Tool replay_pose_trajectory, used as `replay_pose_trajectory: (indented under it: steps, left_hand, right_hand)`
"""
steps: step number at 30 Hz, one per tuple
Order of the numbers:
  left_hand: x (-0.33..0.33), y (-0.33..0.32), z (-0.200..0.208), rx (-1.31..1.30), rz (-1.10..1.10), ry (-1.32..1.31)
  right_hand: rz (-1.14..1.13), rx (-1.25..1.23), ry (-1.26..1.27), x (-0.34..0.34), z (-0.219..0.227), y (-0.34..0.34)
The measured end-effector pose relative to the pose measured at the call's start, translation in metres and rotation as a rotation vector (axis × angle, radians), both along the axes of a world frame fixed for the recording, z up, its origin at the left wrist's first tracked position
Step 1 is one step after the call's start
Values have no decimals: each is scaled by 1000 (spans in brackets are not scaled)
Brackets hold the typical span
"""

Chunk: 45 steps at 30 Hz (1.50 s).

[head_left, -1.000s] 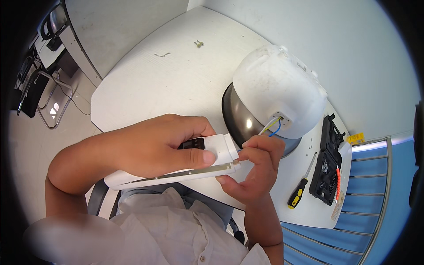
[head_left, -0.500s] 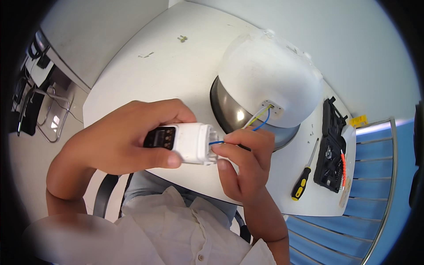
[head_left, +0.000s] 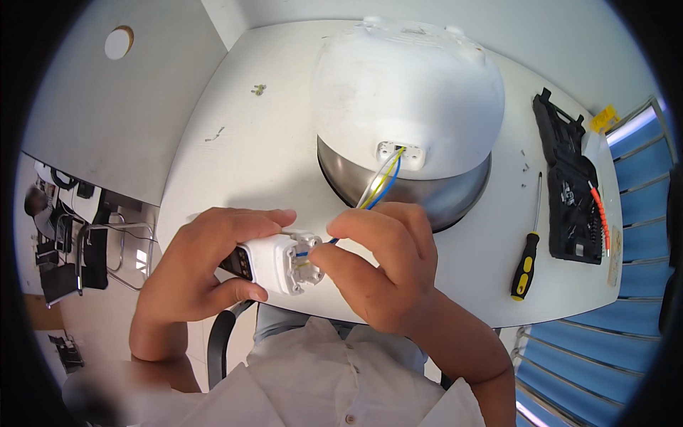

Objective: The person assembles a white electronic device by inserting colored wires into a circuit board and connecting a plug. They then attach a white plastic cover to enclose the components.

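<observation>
My left hand (head_left: 188, 267) grips a white plastic housing (head_left: 274, 263) with a black button panel, thumb below and fingers over the top. The housing's open end faces right, showing screw posts and bits of wire inside. Close against that end, my right hand (head_left: 388, 274) pinches a blue wire (head_left: 388, 186) between thumb and index finger. White, yellow and blue wires run from a slot plate (head_left: 413, 155) on a rounded white appliance (head_left: 413, 92) with a shiny metal base (head_left: 420, 199). Part of the wires passes out of sight behind my right hand.
To the right on the white table (head_left: 469, 285) lie a yellow-black screwdriver (head_left: 525, 267), small screws (head_left: 525, 168) and an open black tool case (head_left: 569, 245) with an orange-red tool (head_left: 600, 213). Small greenish pieces (head_left: 258, 90) lie at the far left. Metal rails (head_left: 569, 364) stand beyond the right edge.
The head view has shifted. The housing has turned, so its open end shows more. My right hand keeps its pinch on the blue wire at that end.
</observation>
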State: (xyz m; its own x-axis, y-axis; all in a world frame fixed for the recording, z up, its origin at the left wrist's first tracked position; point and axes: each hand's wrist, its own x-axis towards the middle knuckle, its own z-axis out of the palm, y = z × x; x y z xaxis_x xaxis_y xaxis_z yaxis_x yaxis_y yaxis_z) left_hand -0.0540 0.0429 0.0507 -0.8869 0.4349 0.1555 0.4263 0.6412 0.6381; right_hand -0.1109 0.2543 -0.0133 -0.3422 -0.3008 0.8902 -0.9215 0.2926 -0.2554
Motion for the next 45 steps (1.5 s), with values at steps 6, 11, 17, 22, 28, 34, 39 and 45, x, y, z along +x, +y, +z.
replay_pose_trajectory:
  steps: [6,11,17,22,28,34,39,45]
  left_hand:
    - [2,6,-2,-8,3,4]
    - [5,9,-4,21,43,18]
    - [8,12,-1,50,106,2]
    - [9,13,-1,-14,100,49]
    - [12,17,0,-80,107,65]
    - [11,15,-1,-111,76,56]
    - [11,14,-3,-107,73,50]
    - [9,17,-1,112,132,-164]
  right_hand:
    - [13,-36,-61,0,5,3]
    - [24,-61,-50,-2,5,3]
    - [83,31,-114,-2,10,10]
    - [43,61,-116,0,12,9]
    - [22,101,-187,5,15,9]
    - [-24,56,-140,4,10,5]
    - [-63,29,-149,5,9,4]
    - [-24,-1,-181,4,12,6]
